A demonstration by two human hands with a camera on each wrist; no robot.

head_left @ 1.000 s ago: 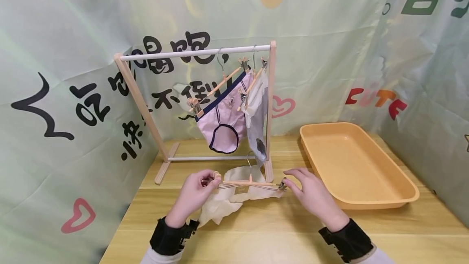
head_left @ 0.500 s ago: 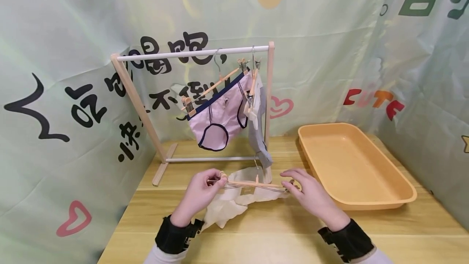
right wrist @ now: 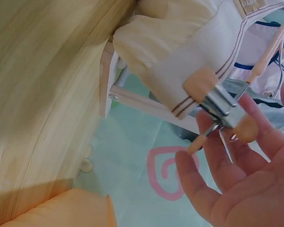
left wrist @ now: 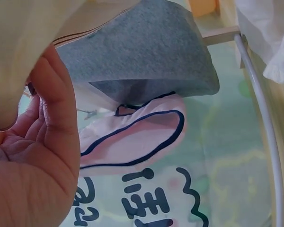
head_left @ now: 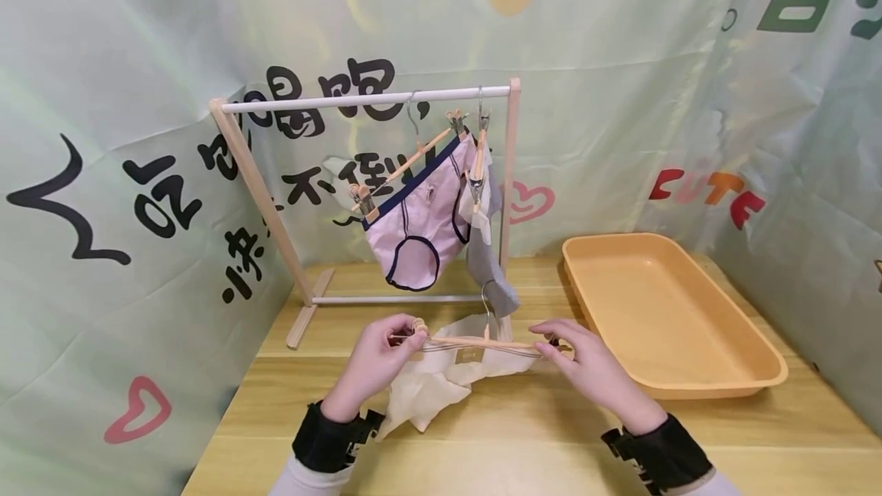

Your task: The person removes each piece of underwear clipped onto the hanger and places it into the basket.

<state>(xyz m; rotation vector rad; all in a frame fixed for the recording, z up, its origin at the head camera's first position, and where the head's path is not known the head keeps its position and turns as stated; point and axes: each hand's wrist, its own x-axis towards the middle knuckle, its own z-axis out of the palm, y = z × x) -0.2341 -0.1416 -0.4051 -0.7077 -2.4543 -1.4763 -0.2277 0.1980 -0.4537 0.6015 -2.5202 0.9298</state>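
Both hands hold a clip hanger [head_left: 506, 344] low over the table in front of the rack. A cream garment [head_left: 429, 396] with a striped waistband and a tan label hangs from it. At the hanger's left end, my left hand [head_left: 377, 354] grips the clip; in the left wrist view, cloth covers those fingertips. The right hand [head_left: 586, 362] holds the other end, and the right wrist view shows its thumb against the hanger's tip. There, the metal clip [right wrist: 218, 105] bites the waistband. The hanger's hook points up, in front of a hanging grey cloth [head_left: 494, 282].
Behind stands a small wooden rack [head_left: 258, 190] with a white rail [head_left: 372, 99]. Lilac underpants [head_left: 416, 243] with navy trim hang tilted from a second hanger on it; the white-and-grey piece hangs close to the right post. An orange tray [head_left: 678, 389] lies on the table at right.
The hanger, garment and left hand have shifted slightly right. My right fingers and thumb now reach further over the right clip. On the rail, the white-and-grey piece has swung round.
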